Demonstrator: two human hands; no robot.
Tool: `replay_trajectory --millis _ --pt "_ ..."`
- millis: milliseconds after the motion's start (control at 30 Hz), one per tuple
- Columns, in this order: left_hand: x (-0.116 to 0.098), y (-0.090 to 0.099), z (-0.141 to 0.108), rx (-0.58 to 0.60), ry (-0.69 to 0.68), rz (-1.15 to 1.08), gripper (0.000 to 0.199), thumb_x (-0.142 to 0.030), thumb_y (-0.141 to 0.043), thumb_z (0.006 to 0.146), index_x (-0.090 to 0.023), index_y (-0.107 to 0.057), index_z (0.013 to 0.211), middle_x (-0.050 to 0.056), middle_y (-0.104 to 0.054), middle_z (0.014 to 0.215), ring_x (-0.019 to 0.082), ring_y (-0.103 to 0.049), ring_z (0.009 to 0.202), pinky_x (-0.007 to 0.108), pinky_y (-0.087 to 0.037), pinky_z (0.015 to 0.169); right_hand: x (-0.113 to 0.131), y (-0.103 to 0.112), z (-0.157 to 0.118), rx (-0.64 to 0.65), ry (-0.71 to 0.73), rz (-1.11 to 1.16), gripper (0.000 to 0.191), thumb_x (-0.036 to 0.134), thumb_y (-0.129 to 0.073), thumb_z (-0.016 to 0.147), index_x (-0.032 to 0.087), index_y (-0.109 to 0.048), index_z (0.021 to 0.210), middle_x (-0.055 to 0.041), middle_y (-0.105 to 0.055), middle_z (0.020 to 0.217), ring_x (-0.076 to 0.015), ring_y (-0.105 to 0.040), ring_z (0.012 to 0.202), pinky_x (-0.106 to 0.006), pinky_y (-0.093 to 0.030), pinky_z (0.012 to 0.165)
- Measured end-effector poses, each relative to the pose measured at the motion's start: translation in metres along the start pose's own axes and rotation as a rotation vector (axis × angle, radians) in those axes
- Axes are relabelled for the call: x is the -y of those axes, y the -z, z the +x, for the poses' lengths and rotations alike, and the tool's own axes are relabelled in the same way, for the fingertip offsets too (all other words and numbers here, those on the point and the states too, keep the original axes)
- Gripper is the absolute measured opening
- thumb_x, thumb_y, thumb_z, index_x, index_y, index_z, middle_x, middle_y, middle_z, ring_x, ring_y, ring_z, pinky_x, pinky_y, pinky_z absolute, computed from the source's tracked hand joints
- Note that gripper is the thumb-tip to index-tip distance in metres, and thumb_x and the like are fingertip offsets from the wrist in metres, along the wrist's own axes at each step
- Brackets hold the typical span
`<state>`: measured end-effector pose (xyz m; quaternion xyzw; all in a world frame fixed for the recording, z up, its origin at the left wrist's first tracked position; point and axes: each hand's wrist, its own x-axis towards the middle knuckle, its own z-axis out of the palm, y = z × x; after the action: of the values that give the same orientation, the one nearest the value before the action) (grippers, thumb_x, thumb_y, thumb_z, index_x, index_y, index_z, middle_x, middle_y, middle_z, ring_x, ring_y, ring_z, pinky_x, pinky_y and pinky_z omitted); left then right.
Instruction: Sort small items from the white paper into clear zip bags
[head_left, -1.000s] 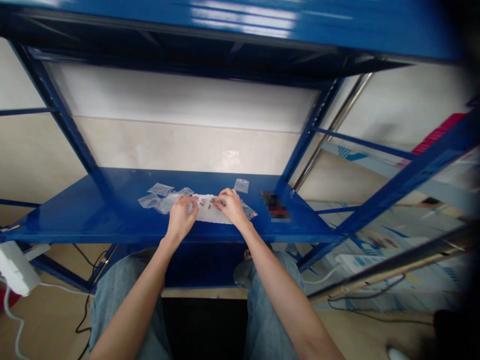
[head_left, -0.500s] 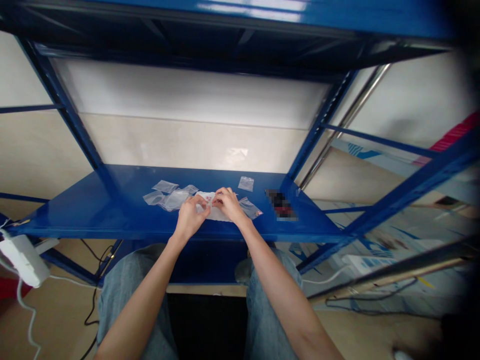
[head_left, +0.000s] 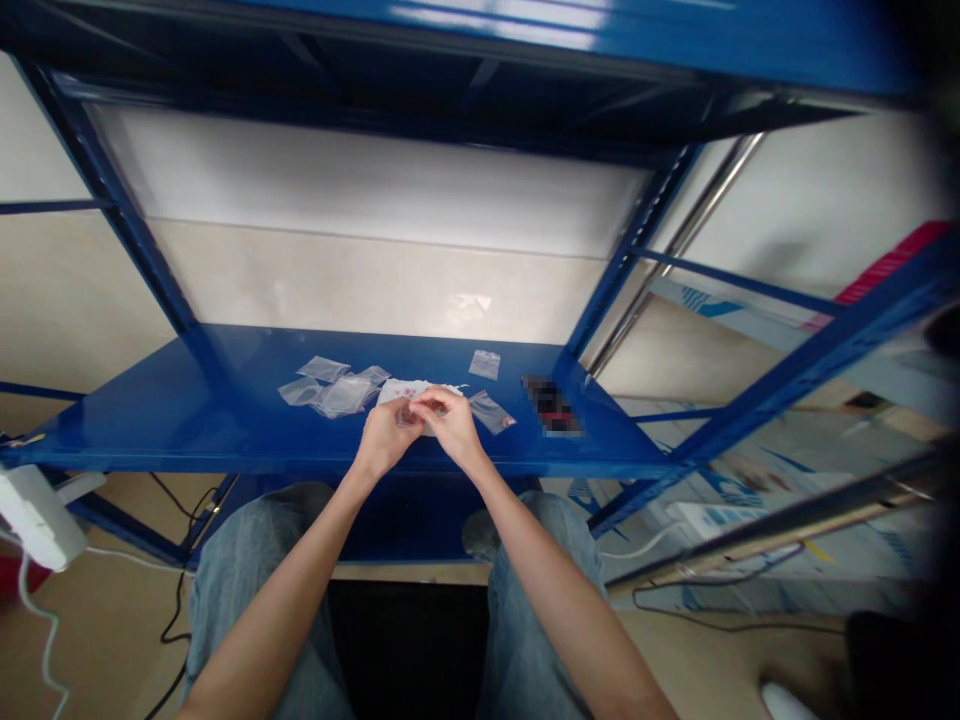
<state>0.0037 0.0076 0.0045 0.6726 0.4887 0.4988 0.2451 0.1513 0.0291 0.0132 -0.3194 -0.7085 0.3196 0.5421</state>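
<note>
My left hand point(head_left: 388, 432) and my right hand point(head_left: 450, 422) meet above a white paper point(head_left: 397, 389) with small reddish bits on it. The fingertips of both hands are pinched together; a small clear bag seems to be between them, though its outline is hard to make out. To the left lies a loose pile of clear plastic bags point(head_left: 343, 395). A clear bag point(head_left: 489, 410) with a small reddish item in its corner rests just right of my right hand. Behind it, a single clear bag point(head_left: 484, 365) lies flat.
A pixelated dark and red object point(head_left: 553, 405) is at the right of the blue shelf point(head_left: 247, 430). Blue uprights stand at both sides, and an upper shelf point(head_left: 450, 75) hangs overhead. A white power strip point(head_left: 39, 515) is at the lower left.
Both hands have come closer together, and their fingertips now meet nearer the shelf's front edge. More of the white paper shows behind them. The view has shifted slightly.
</note>
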Motion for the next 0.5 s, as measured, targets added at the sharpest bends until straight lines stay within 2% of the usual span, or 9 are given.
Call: replay_trajectory --millis 100,200,300,400,500 --pt "-0.006 -0.003 -0.001 0.037 0.015 -0.169 0.008 -0.022 -0.068 0.074 -0.016 -0.072 0.077 0.003 -0.070 0.070 0.016 -0.061 0.063 0.026 -0.048 0.063 0.013 0.005 -0.005 0.069 0.054 -0.069 0.022 0.042 -0.064 0.091 0.024 -0.076 0.086 -0.0043 -0.067 0.088 -0.0210 -0.062 0.090 -0.035 -0.047 0.084" --pt "-0.011 -0.003 -0.002 0.100 0.138 -0.395 0.012 -0.025 -0.072 0.074 -0.014 -0.074 0.078 0.004 -0.071 0.072 0.017 -0.063 0.065 0.027 -0.050 0.064 0.018 0.015 -0.006 0.117 0.108 -0.141 0.025 0.043 -0.061 0.093 0.023 -0.075 0.089 -0.0054 -0.064 0.098 -0.0219 -0.059 0.102 -0.038 -0.043 0.095" --pt "-0.018 -0.004 -0.006 0.213 0.255 -0.592 0.023 -0.028 -0.080 0.070 -0.013 -0.076 0.087 0.006 -0.073 0.078 0.018 -0.067 0.070 0.028 -0.053 0.068 0.017 0.024 -0.007 0.115 0.128 -0.123 0.025 0.043 -0.064 0.091 0.021 -0.070 0.080 -0.0052 -0.061 0.097 -0.0217 -0.058 0.099 -0.037 -0.044 0.091" --pt "-0.026 -0.007 -0.013 0.354 0.320 -0.727 0.037 -0.030 -0.085 0.069 -0.013 -0.075 0.100 0.011 -0.076 0.092 0.023 -0.072 0.082 0.032 -0.057 0.075 0.014 0.030 -0.010 -0.003 0.064 -0.044 0.027 0.042 -0.061 0.092 0.020 -0.063 0.076 -0.0026 -0.060 0.084 -0.0190 -0.057 0.083 -0.032 -0.045 0.079" --pt "-0.032 -0.013 -0.019 0.519 0.380 -0.814 0.049 -0.030 -0.087 0.066 -0.013 -0.073 0.110 0.015 -0.075 0.108 0.029 -0.074 0.094 0.037 -0.058 0.082 0.013 0.036 -0.014 -0.223 -0.033 0.057 0.023 0.044 -0.064 0.089 0.021 -0.061 0.085 0.0009 -0.057 0.073 -0.0163 -0.053 0.069 -0.028 -0.042 0.067"
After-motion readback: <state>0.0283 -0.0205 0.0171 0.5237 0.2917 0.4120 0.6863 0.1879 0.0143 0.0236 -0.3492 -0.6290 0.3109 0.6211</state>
